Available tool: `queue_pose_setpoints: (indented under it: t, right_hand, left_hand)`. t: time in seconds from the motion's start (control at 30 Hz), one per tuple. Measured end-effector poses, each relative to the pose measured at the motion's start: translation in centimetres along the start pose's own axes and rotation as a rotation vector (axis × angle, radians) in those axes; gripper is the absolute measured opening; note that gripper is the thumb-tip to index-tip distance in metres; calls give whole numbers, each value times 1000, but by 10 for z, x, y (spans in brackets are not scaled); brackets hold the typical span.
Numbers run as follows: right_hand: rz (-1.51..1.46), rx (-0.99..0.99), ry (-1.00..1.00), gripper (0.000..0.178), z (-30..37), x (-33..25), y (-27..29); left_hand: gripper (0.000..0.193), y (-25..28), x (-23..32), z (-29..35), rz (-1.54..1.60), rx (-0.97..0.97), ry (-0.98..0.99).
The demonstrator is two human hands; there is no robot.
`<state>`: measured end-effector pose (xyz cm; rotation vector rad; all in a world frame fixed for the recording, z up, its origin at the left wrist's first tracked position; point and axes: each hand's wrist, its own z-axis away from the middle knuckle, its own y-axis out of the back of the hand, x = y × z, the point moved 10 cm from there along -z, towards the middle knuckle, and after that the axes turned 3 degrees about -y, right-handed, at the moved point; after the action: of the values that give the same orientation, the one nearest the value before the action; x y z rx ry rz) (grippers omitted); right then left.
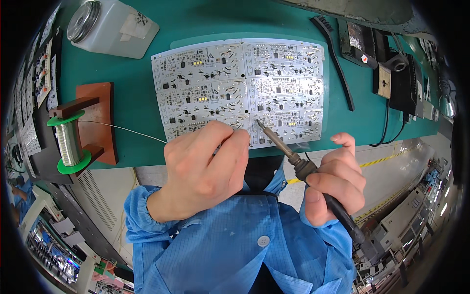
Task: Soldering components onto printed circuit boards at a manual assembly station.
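Note:
A white panel of several joined circuit boards [247, 69], dotted with small parts, lies on the green mat. My left hand [203, 164] is closed over its near edge, gripping solder wire [128, 129] that runs in from a spool [71, 142] with green flanges. What comes out between those fingertips is hidden. In my right hand [338, 183] is a soldering iron [280, 143], held by its dark handle with the index finger raised. Its tip is over the panel's nearest row, just right of the middle seam; whether it touches cannot be told.
The spool sits on a brown stand [105, 125] at the left. A whitish bottle [115, 29] with a metal lid stands far left. Right of the panel lies a black brush [338, 63]; beyond it are a dark iron holder [360, 41] and a black box [406, 88] with cables.

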<state>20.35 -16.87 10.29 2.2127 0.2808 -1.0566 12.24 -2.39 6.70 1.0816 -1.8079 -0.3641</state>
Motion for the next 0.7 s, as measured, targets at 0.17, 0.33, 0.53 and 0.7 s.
queue_pose_setpoints:
  t: [0.17,0.33,0.53,0.7]
  right_hand:
    - [-12,7,-2,12,1,1,-1]
    - [-2,13,-15,10,1,3,-2]
    - [-22,13,-4,9,0,2,-3]
    - [-5,7,1,9,-1,0,-2]
  left_hand:
    - [20,0,-1,-1,15,-31,33]
    - [20,-5,-4,-1,30,-67,74]
    - [20,-5,-1,0,-4,-9,12]
    - [19,-5,-3,-4,36,-57,78]
